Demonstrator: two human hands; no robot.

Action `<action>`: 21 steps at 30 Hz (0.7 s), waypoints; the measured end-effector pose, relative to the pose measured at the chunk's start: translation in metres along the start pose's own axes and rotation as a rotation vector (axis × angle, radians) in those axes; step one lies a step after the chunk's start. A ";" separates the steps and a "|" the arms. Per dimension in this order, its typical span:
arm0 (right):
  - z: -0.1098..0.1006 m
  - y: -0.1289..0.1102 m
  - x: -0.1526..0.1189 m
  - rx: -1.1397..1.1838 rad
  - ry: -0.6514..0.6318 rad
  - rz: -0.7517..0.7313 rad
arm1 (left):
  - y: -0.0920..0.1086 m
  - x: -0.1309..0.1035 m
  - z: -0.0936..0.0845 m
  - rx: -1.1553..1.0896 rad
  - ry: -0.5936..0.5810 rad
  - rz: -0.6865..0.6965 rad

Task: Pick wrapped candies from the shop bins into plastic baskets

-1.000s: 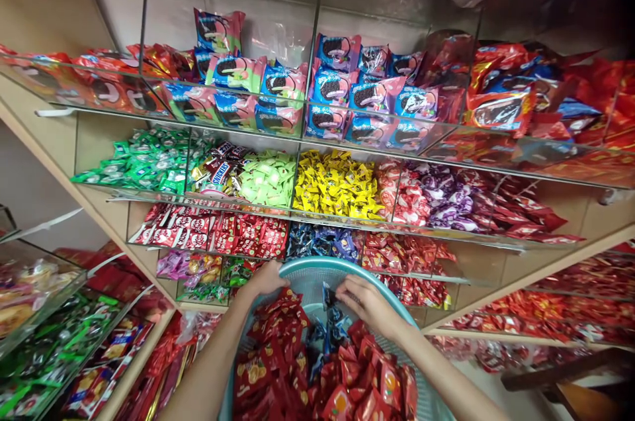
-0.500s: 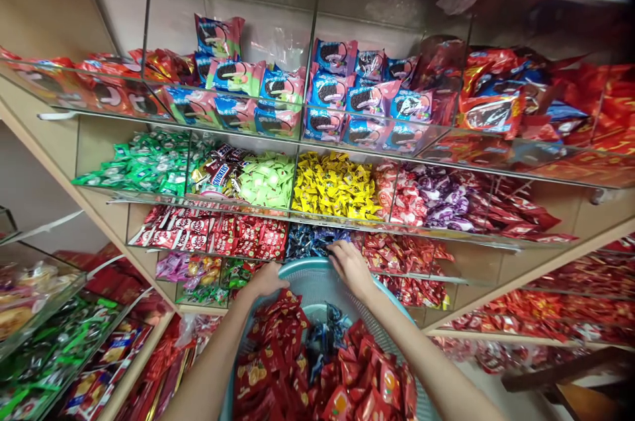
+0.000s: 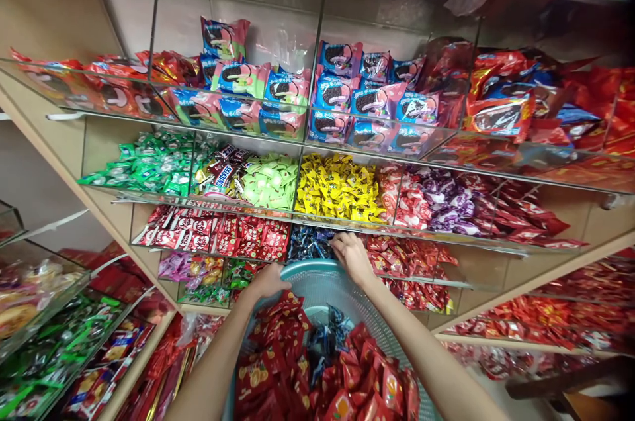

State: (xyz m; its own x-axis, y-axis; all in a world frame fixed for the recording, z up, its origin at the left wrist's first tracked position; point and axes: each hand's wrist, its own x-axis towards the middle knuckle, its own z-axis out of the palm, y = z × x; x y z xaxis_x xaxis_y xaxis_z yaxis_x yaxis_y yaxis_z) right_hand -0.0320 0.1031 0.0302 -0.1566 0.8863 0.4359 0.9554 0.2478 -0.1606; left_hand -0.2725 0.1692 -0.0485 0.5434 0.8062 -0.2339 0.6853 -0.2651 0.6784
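My left hand (image 3: pixel 270 280) is closed around the left rim of a teal mesh basket (image 3: pixel 312 269). Red wrapped candies (image 3: pixel 272 368) and dark blue ones (image 3: pixel 328 335) lie inside the basket. My right hand (image 3: pixel 351 254) is above the basket's far rim, its bent fingers at the right edge of the shelf compartment of dark blue candies (image 3: pixel 310 242). The fingertips touch or nearly touch those candies; whether they pinch one is too small to tell. Red candies (image 3: pixel 401 255) fill the compartment to the right.
Glass-fronted shelves hold yellow candies (image 3: pixel 340 188), green candies (image 3: pixel 153 159), purple candies (image 3: pixel 446 199) and blue-pink biscuit packs (image 3: pixel 374 100) above. Another slanted shelf with green packs (image 3: pixel 54 341) stands at left. A dark wooden piece (image 3: pixel 570 378) is at lower right.
The view has shifted slightly. My right hand has moved a little up from the basket's rim, closer to the shelf's dark blue candies. My left hand keeps its hold on the rim.
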 end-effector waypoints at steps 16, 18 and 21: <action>-0.019 -0.039 -0.051 0.531 -0.496 -0.235 | 0.005 -0.004 -0.002 -0.019 0.021 -0.024; -0.012 -0.039 -0.052 0.522 -0.532 -0.199 | 0.005 -0.005 -0.002 -0.022 0.015 -0.023; -0.001 -0.035 -0.033 0.448 -0.369 -0.015 | 0.006 -0.005 -0.001 -0.050 0.014 -0.022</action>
State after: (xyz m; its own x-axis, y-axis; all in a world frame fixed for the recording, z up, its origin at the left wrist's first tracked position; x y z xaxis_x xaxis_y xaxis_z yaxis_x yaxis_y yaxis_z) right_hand -0.0602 0.0649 0.0228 -0.3234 0.9391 0.1162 0.7658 0.3319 -0.5509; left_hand -0.2720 0.1640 -0.0427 0.5217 0.8188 -0.2394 0.6712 -0.2208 0.7076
